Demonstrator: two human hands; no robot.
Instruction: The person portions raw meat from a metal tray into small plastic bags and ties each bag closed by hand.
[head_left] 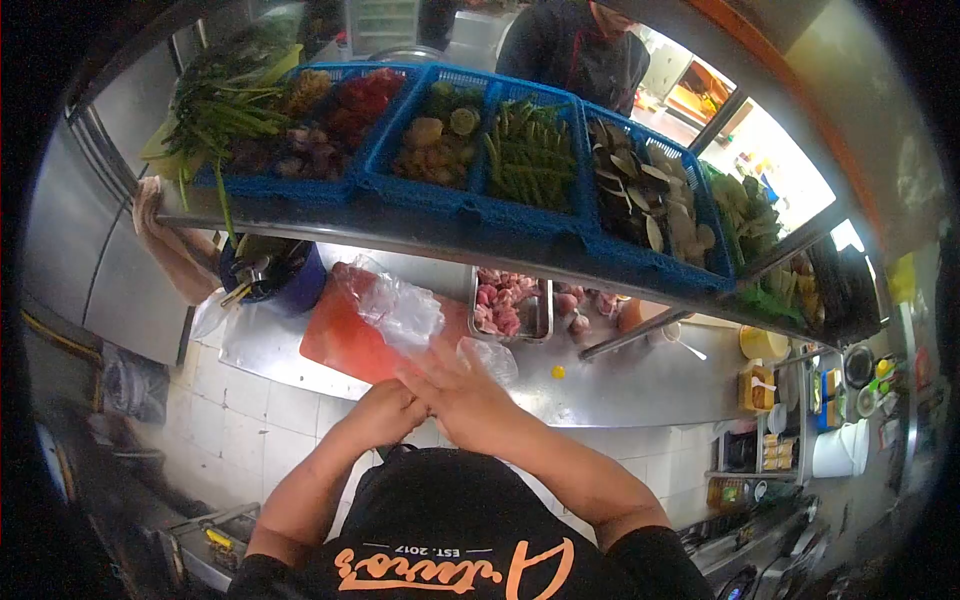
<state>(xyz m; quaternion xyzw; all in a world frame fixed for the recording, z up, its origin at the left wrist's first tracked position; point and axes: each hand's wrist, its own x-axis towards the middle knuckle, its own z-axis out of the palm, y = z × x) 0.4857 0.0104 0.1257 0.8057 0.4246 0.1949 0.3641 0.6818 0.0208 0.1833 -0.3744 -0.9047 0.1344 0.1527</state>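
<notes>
My left hand (384, 413) is closed, fingers curled, just in front of the counter's near edge. What it holds, if anything, is hidden. Against it lies my right hand (468, 402), its fingers stretched out and a little blurred. Beyond both hands is a red cutting board (345, 335) on the steel counter. A crumpled clear plastic bag (398, 312) rests on the board, and a smaller clear plastic bag (488, 360) sits close to my right fingers. Behind them stands a metal tray (543, 325) with pieces of raw meat (503, 300).
Overhead, a steel shelf (400, 225) carries blue baskets (525, 215) of cut vegetables. A dark blue pot (300, 285) with utensils stands left. More meat pieces (578, 322) and a yellow container (764, 343) are to the right. Another person (570, 60) stands behind the shelf.
</notes>
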